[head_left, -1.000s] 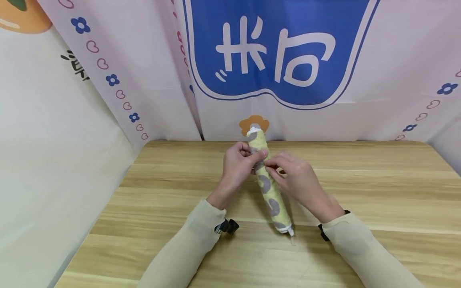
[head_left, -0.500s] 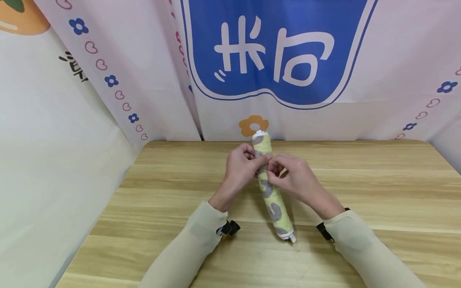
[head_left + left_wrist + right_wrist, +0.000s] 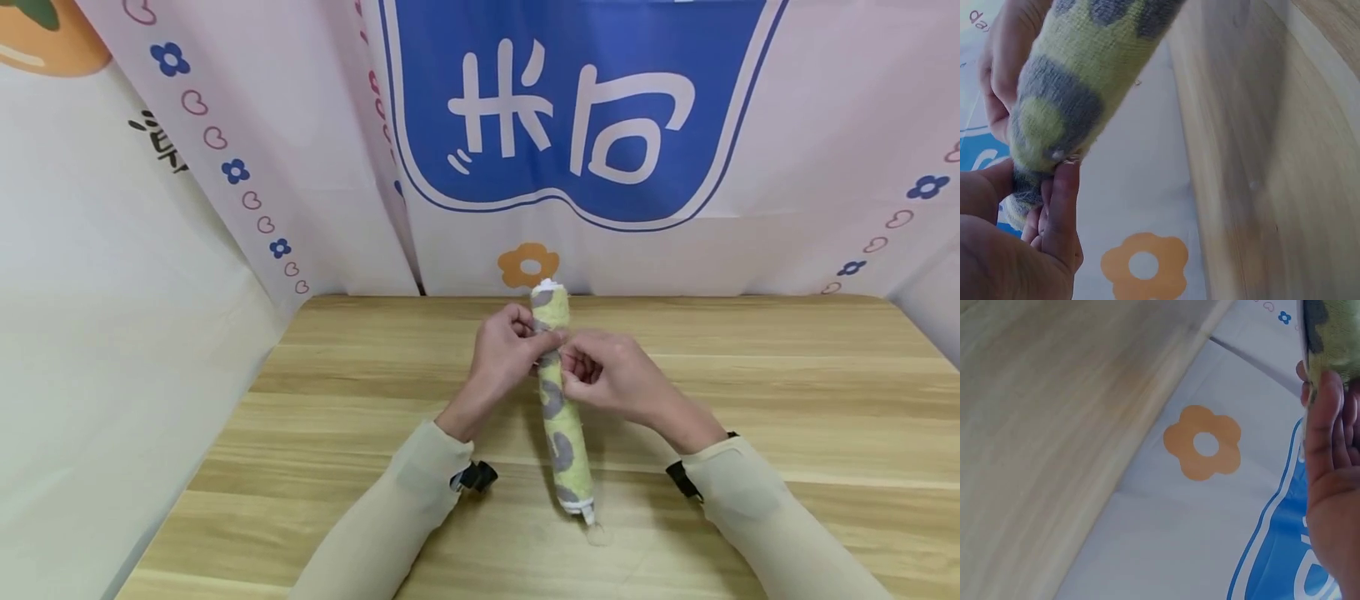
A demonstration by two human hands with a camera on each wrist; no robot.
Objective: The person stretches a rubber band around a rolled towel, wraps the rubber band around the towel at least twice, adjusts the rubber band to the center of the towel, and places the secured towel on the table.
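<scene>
Backdrop (image 3: pixel 585 125): printed fabric sheet, blue panel with white characters, flower and heart borders. It hangs behind and to the left of the bench, closing my view to the work area. An orange flower print (image 3: pixel 528 263) sits just above the far edge.

Bench (image 3: pixel 787 392): pale wood-grain top. It carries nothing flat that I can see except the lower tip of the item below.

Rolled umbrella (image 3: pixel 558 400): yellow-green cover with grey blotches, white cap at each end. It stands near the middle of the bench, slightly toward the far edge, tilted with its lower tip on the wood and its top leaning away from me. I judge the tilt lets both hands work its upper part while the bench takes the weight.

Left hand (image 3: pixel 506 354): fingers curled round the umbrella's upper part from the left, thumb pressed on the fabric; the left wrist view shows this pinch. It appears to steady the roll.

Right hand (image 3: pixel 607 375): fingers curled, tips pinching at the fabric just below the left thumb, probably at a strap, though I cannot make one out.

Sleeves (image 3: pixel 405 508): beige, with black wrist mounts.
</scene>
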